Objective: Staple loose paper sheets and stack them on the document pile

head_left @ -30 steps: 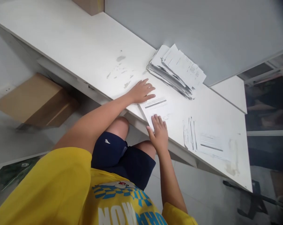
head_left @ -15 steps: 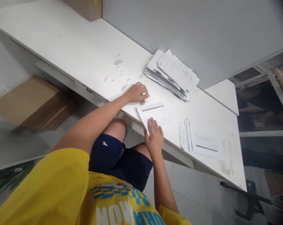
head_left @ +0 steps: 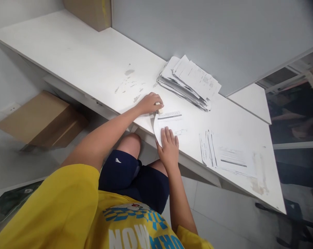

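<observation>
A long white desk (head_left: pixel 76 55) with scuffed grey patches carries the paperwork. A thick, ragged stack of printed sheets (head_left: pixel 189 81) lies toward two o'clock against the grey wall, a single printed sheet (head_left: pixel 172 121) sits at the near edge in the centre, and a fanned set of forms (head_left: pixel 226 154) lies at four o'clock.

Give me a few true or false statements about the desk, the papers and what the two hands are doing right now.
1. The left hand grips a small stapler at the corner of a sheet. True.
2. The right hand is lifted off the desk. False: it lies flat on the sheet.
3. A thick stack of papers sits by the wall. True.
4. The stapled papers lie left of the hands. False: they lie to the right.
5. A cardboard box sits under the desk. True.
</observation>
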`<state>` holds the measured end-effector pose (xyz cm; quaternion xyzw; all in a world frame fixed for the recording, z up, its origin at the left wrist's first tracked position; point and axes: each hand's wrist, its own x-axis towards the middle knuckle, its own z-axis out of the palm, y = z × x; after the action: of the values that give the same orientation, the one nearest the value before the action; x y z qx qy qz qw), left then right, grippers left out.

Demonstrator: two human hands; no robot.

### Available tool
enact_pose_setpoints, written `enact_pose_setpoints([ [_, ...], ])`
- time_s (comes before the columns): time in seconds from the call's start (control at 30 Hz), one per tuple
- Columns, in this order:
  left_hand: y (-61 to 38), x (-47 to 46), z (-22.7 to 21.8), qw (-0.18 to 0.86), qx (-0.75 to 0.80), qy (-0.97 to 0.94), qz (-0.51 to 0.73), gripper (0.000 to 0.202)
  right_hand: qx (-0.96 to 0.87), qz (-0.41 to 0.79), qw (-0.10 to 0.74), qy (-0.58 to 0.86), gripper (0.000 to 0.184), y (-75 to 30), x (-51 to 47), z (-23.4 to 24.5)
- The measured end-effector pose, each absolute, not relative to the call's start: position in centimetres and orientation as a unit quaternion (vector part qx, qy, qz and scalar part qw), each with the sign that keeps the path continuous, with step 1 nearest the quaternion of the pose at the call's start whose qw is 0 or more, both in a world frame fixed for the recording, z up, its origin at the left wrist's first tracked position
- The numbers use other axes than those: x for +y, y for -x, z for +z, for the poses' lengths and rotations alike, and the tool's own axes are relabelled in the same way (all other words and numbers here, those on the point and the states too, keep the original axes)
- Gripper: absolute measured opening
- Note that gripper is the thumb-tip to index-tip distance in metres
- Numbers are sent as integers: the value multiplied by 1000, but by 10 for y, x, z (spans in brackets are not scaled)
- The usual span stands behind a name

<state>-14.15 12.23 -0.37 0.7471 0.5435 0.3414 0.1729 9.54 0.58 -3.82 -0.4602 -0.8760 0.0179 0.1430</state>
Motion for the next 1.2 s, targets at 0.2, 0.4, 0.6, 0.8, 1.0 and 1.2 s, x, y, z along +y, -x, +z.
enact_pose_setpoints([
  [0.2,145,124,-2,193,538,-737,361,26,-890,31,104,442,63,-98,10,-32],
  [0.4,148,128,-2,194,539,-743,347,27,-886,22,104,451,62,-91,8,-29],
  [0.6,151,131,-5,188,534,-749,345,29,-891,0,93,444,60,-93,7,-27],
  [0.8,151,131,-5,180,533,-749,349,27,-896,-14,97,432,61,-96,3,-32],
  [1.0,151,131,-6,179,533,-750,348,26,-892,-1,100,440,62,-89,7,-34],
  [1.2,155,134,-7,174,531,-754,344,29,-875,20,84,476,63,-62,16,-27],
])
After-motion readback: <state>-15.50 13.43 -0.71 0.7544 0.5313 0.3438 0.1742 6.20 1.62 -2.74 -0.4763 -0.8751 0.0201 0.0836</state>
